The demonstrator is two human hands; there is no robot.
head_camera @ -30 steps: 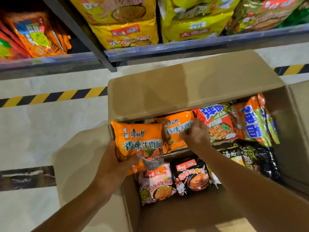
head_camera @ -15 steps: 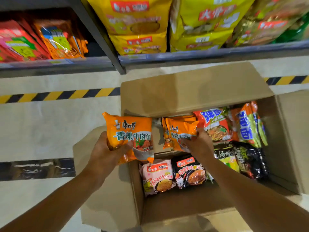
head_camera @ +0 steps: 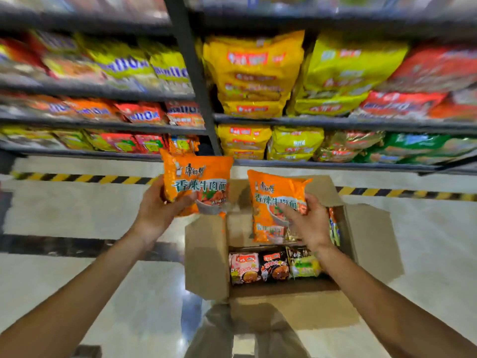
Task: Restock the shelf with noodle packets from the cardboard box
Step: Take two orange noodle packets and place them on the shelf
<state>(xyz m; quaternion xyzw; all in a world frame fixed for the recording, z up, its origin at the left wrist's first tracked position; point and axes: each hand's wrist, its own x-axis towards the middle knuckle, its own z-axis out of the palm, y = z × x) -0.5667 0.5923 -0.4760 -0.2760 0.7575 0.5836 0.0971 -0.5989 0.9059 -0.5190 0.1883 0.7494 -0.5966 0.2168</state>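
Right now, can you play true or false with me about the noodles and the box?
1. Each hand holds an orange packet. True: the left hand grips one orange packet, the right hand grips another.
2. The box is closed. False: its flaps are open.
3. A pink packet lies in the box. True.
4. The box sits on a shelf. False: it sits on the floor, below the shelves.
5. The striped floor tape is red and white. False: it is yellow and black.
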